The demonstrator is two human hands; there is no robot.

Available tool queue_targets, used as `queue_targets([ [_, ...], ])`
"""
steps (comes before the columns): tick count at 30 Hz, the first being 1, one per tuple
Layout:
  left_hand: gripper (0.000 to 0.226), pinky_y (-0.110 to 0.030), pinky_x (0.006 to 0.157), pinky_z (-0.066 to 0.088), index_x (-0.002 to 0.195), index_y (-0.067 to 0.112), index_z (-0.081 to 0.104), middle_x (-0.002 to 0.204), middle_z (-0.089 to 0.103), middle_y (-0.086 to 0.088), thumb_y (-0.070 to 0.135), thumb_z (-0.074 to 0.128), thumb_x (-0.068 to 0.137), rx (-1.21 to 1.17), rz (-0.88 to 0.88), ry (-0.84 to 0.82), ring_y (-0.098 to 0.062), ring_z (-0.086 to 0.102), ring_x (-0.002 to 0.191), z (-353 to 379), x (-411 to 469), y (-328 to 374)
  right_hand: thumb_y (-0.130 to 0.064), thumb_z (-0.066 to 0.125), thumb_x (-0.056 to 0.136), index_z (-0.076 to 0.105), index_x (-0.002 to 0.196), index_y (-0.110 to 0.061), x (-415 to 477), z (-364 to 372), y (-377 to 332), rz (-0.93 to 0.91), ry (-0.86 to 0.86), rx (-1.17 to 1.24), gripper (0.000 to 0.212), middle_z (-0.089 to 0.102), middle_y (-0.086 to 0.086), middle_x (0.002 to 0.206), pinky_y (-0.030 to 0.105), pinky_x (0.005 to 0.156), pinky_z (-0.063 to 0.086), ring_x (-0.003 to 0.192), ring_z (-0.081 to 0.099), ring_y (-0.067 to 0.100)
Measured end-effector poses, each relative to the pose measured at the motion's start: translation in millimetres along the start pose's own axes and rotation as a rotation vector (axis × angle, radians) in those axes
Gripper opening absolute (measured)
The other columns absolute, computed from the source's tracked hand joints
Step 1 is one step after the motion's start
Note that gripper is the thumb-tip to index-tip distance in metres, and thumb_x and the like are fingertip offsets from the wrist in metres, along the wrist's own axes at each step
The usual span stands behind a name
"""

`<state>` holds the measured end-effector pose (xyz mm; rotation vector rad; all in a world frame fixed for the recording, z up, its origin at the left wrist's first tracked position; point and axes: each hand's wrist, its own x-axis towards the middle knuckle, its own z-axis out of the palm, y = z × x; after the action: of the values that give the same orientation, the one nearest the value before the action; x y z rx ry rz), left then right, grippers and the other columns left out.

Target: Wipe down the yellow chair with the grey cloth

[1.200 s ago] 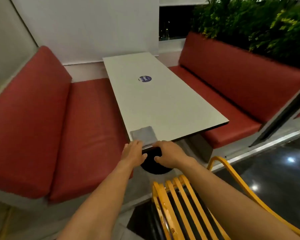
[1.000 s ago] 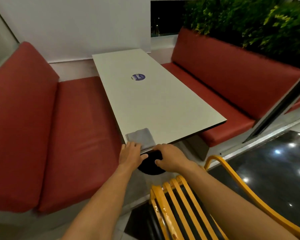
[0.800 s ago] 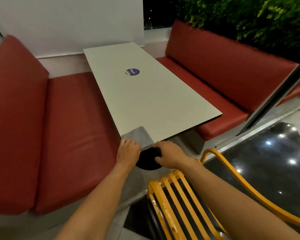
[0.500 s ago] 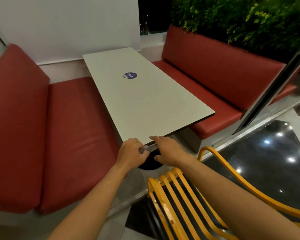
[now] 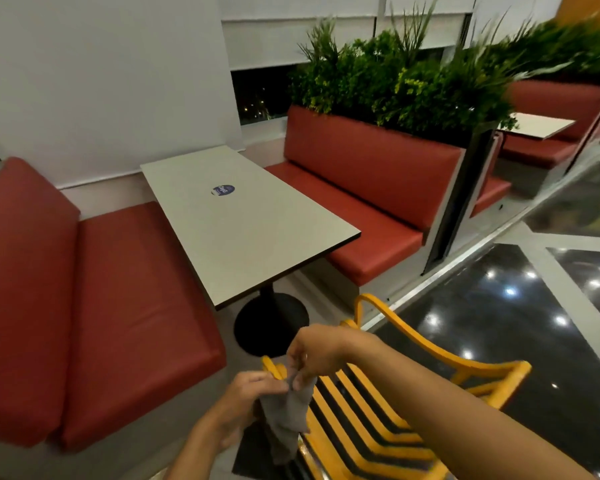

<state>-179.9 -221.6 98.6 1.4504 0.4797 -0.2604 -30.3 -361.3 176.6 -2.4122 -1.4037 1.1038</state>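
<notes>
The grey cloth [image 5: 286, 415] hangs in the air over the front left corner of the yellow chair [image 5: 368, 407], a slatted metal seat with a curved armrest at the lower right. My left hand [image 5: 246, 398] grips the cloth's upper left part. My right hand [image 5: 312, 353] pinches its top edge with the fingertips, just above the seat's front slats. The cloth droops down below both hands and hides part of the seat's edge.
A white table [image 5: 243, 220] on a black pedestal base [image 5: 271, 323] stands ahead between two red benches [image 5: 111, 306] [image 5: 371, 188]. Green plants [image 5: 413, 77] top the right bench's back. Glossy dark floor [image 5: 520, 317] lies to the right.
Both hands pulled the grey cloth off the table's near edge and drew it back and down over the chair. The view has tilted up and pulled away from the table.
</notes>
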Motion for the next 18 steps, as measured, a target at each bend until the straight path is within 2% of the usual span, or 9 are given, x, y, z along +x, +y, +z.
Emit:
queue_targets([
  [1, 0.021, -0.027, 0.063, 0.046, 0.059, 0.017, 0.072, 0.066, 0.065, -0.006, 0.03, 0.084, 0.071, -0.055, -0.005, -0.028, -0.013, 0.066, 0.065, 13.8, -14.5, -4.9, -0.027, 0.076, 0.094, 0.073, 0.113, -0.02, -18.3, 5.5, -0.3, -0.03, 0.02, -0.009, 0.021, 0.072, -0.003, 0.108, 0.023, 0.071, 0.044, 0.096, 0.06, 0.009],
  [2, 0.027, -0.033, 0.077, 0.051, 0.079, 0.011, 0.081, 0.087, 0.074, -0.02, 0.036, 0.086, 0.072, -0.111, 0.008, -0.05, -0.024, 0.074, 0.087, 27.0, -26.8, -11.4, -0.026, 0.076, 0.094, 0.074, 0.113, -0.02, -36.8, 11.5, -1.4, -0.065, 0.046, -0.016, 0.02, 0.073, -0.002, 0.111, 0.023, 0.071, 0.044, 0.095, 0.061, 0.009],
  [4, 0.064, -0.044, 0.099, 0.049, 0.121, 0.005, 0.078, 0.131, 0.067, -0.033, 0.048, 0.087, 0.075, -0.182, 0.048, -0.09, -0.037, 0.067, 0.122, 53.9, -46.8, -28.0, -0.024, 0.077, 0.093, 0.076, 0.11, -0.021, -73.8, 23.3, -5.7, -0.133, 0.097, -0.022, 0.018, 0.074, -0.005, 0.105, 0.021, 0.07, 0.044, 0.088, 0.061, 0.004],
  [5, 0.073, -0.043, 0.103, 0.051, 0.13, 0.007, 0.075, 0.138, 0.065, -0.031, 0.051, 0.088, 0.073, -0.225, 0.069, -0.11, -0.035, 0.065, 0.128, 69.4, -57.8, -34.2, -0.024, 0.079, 0.092, 0.077, 0.108, -0.021, -90.9, 28.7, -7.8, -0.161, 0.116, -0.024, 0.017, 0.074, -0.008, 0.099, 0.021, 0.071, 0.045, 0.085, 0.061, 0.002],
  [8, 0.076, -0.038, 0.095, 0.062, 0.125, 0.013, 0.08, 0.135, 0.073, -0.017, 0.049, 0.098, 0.061, -0.408, 0.062, -0.183, -0.029, 0.073, 0.121, 118.2, -81.7, -50.6, -0.023, 0.081, 0.089, 0.079, 0.103, -0.023, -138.1, 45.4, -7.6, -0.214, 0.158, -0.072, 0.014, 0.071, -0.014, 0.089, 0.02, 0.072, 0.048, 0.086, 0.065, 0.005],
  [11, 0.084, -0.044, 0.093, 0.062, 0.129, 0.011, 0.077, 0.141, 0.068, -0.018, 0.043, 0.103, 0.055, -0.557, 0.031, -0.193, -0.031, 0.072, 0.121, 152.0, -96.0, -63.3, -0.022, 0.084, 0.087, 0.08, 0.099, -0.027, -172.1, 57.7, 1.7, -0.221, 0.197, -0.089, 0.014, 0.073, -0.016, 0.086, 0.015, 0.066, 0.042, 0.083, 0.065, 0.001],
  [13, 0.087, -0.054, 0.114, 0.049, 0.144, 0.012, 0.066, 0.152, 0.06, -0.019, 0.043, 0.097, 0.069, -0.564, 0.011, -0.172, -0.035, 0.06, 0.137, 173.4, -105.7, -65.2, -0.021, 0.084, 0.086, 0.081, 0.1, -0.026, -189.7, 66.5, 12.3, -0.211, 0.218, -0.062, 0.014, 0.076, -0.015, 0.088, 0.011, 0.065, 0.04, 0.082, 0.065, -0.002],
  [15, 0.066, -0.057, 0.127, 0.029, 0.149, 0.02, 0.062, 0.155, 0.058, -0.015, 0.042, 0.08, 0.089, -0.525, -0.013, -0.144, -0.035, 0.053, 0.144, 188.7, -110.8, -65.8, -0.021, 0.084, 0.087, 0.082, 0.102, -0.024, -198.6, 74.3, 22.6, -0.199, 0.243, -0.031, 0.016, 0.078, -0.013, 0.093, 0.008, 0.062, 0.041, 0.078, 0.063, -0.005],
  [18, 0.043, -0.052, 0.114, 0.044, 0.141, 0.029, 0.069, 0.14, 0.072, -0.007, 0.039, 0.057, 0.101, -0.41, -0.078, -0.121, -0.03, 0.065, 0.132, 208.6, -116.6, -61.6, -0.024, 0.085, 0.087, 0.082, 0.106, -0.026, -203.5, 90.2, 39.2, -0.153, 0.267, -0.036, 0.02, 0.078, -0.011, 0.101, 0.014, 0.068, 0.047, 0.081, 0.063, -0.001],
])
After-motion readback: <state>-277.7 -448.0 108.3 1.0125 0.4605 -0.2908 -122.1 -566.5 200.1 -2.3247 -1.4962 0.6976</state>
